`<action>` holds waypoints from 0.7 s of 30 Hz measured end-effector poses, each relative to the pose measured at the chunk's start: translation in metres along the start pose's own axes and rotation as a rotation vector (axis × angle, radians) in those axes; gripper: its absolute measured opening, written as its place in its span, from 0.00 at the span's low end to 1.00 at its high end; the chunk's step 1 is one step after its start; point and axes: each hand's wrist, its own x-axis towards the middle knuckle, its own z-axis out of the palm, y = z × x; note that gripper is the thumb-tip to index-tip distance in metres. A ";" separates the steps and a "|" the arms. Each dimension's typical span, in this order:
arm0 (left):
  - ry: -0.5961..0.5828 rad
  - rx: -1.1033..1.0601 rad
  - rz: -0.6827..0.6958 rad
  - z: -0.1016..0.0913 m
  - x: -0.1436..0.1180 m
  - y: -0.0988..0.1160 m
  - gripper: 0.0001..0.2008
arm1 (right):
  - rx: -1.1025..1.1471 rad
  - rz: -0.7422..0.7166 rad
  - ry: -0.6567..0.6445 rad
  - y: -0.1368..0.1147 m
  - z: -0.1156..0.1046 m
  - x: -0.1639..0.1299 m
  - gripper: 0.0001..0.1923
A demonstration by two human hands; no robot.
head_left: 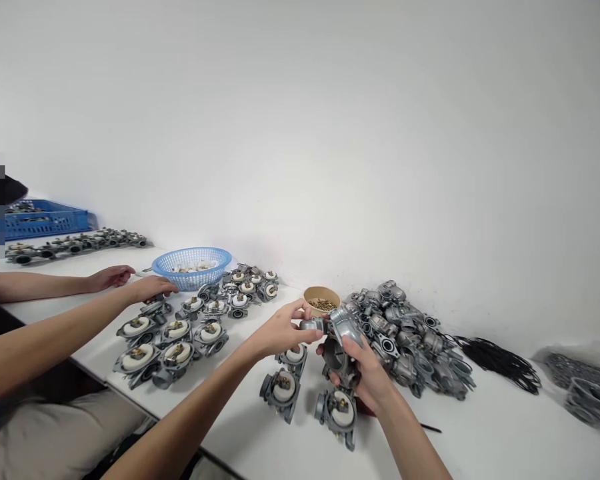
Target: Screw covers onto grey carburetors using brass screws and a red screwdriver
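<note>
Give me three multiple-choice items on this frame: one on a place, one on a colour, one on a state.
1. Where is the small brown bowl?
A. left of the pile of metal parts
B. inside the basket
C. on the crate

2. What colour is the basket?
A. red
B. blue
C. green

3. What is the right hand doing?
A. lying flat on the table
B. gripping a metal part
C. reaching into the basket

Answers: 1 A, it stands beside the pile's left edge. 2 B, its mesh is blue. 3 B, its fingers wrap the part, and the left hand touches it too.
</note>
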 end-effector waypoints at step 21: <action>0.428 0.851 -0.092 0.026 0.005 -0.036 0.24 | -0.100 -0.119 0.031 -0.019 -0.008 0.002 0.31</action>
